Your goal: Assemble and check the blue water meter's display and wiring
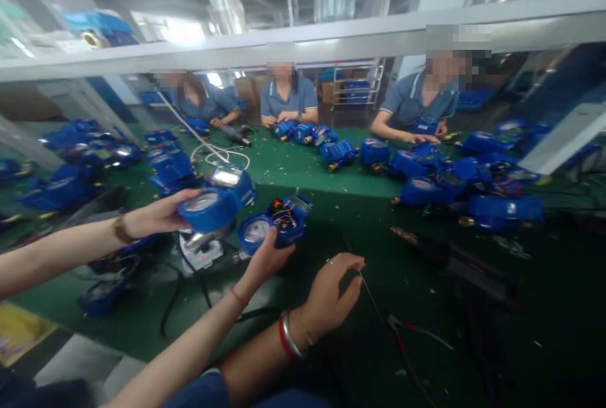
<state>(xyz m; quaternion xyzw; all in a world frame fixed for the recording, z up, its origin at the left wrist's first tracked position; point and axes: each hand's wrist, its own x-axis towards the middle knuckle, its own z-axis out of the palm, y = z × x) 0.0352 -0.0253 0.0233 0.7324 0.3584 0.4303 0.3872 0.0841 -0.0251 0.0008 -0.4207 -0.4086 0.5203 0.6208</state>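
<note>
My left hand [265, 258] grips the near edge of an open blue water meter [277, 223] with wires showing inside, held just above the green table [331, 174]. My right hand [334, 291], with red and silver bangles at the wrist, hovers lower right of it, fingers loosely curled and apart. Its fingertips are next to a thin wire [372, 300] that runs down to red-handled pliers [407, 332]. A co-worker's hand [158, 213] reaches in from the left and holds a second blue meter [213, 204].
Several blue meters lie piled along the table's left [71, 180], centre [338, 152] and right [473, 187]. Three people in blue shirts work at the far side. A white cable [218, 155] and a white device [203, 253] lie near the meters.
</note>
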